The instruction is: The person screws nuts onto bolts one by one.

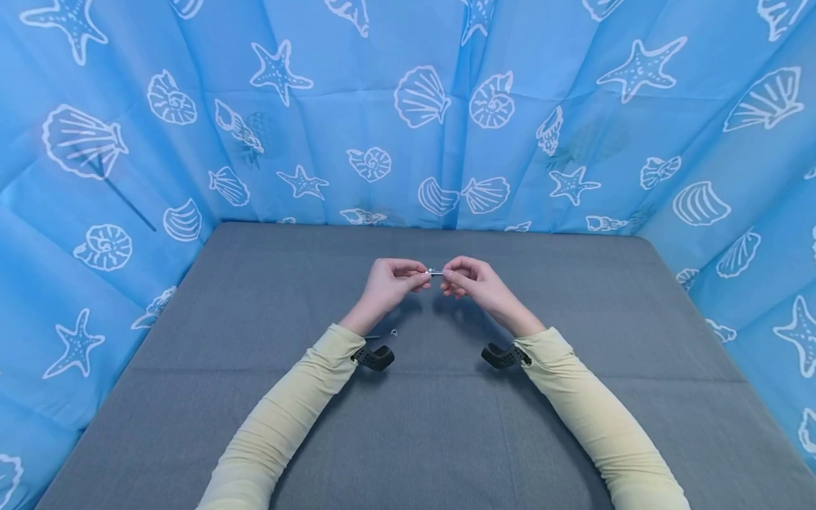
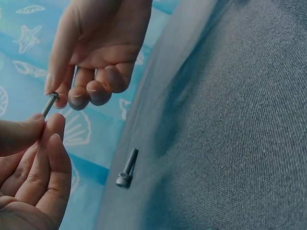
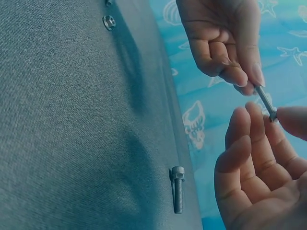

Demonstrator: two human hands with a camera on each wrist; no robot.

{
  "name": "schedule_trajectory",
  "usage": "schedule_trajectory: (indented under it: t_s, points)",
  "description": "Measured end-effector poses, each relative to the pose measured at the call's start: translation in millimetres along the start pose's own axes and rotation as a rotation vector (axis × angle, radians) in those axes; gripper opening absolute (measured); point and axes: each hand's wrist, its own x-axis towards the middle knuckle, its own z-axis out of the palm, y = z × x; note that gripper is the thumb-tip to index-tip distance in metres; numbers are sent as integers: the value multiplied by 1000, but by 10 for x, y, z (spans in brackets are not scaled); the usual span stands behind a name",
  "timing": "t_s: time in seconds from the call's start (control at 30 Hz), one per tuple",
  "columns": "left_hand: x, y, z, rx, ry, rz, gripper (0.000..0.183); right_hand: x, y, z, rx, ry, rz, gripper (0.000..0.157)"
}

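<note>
My left hand (image 1: 390,283) pinches one end of a thin metal bolt (image 2: 49,106) between thumb and fingertips, hiding that end. At the other end, the thumb and fingertip of my right hand (image 1: 474,280) grip a small flanged nut (image 3: 273,117) on the bolt. The bolt spans the short gap between both hands, raised above the grey table. Below them on the cloth lies a second bolt (image 3: 178,191), its thick round head (image 2: 123,180) toward my left side. The other fingers of my right hand (image 3: 261,167) are loosely bent.
A loose flanged nut (image 1: 394,332) lies on the grey cloth (image 1: 433,439) beside my left wrist, with a thin metal shank (image 1: 372,337) close to it, partly behind the sleeve. Dark straps (image 1: 375,358) project from both cuffs. A blue shell-patterned curtain (image 1: 382,106) surrounds the table.
</note>
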Motion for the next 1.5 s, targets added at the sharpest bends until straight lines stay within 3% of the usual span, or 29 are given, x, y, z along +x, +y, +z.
schedule_trajectory:
  t_s: [0.23,0.37,0.5,0.63,0.73,0.87,1.07,1.5]
  points:
    - [-8,1,27,-11,5,7,15,6,-4,23,-9,23,41,40]
    - [-11,8,23,-18,18,9,14,-3,-2,-5,16,20,9,34]
    - [-7,6,25,-13,17,10,13,1,-9,-5,-41,17,-6,31]
    - [-6,2,35,-12,11,6,13,12,-19,13,-76,26,17,37]
    - [-4,7,39,-9,18,7,13,2,-33,12,-32,32,30,40]
    - [-6,18,36,-6,28,7,13,-18,-38,-8,9,7,7,33]
    - [-5,10,23,-41,0,17,17,-24,-28,-22,-25,-11,-22,24]
    - [5,25,10,-27,-3,76,18,-7,-53,-9,-49,16,10,31]
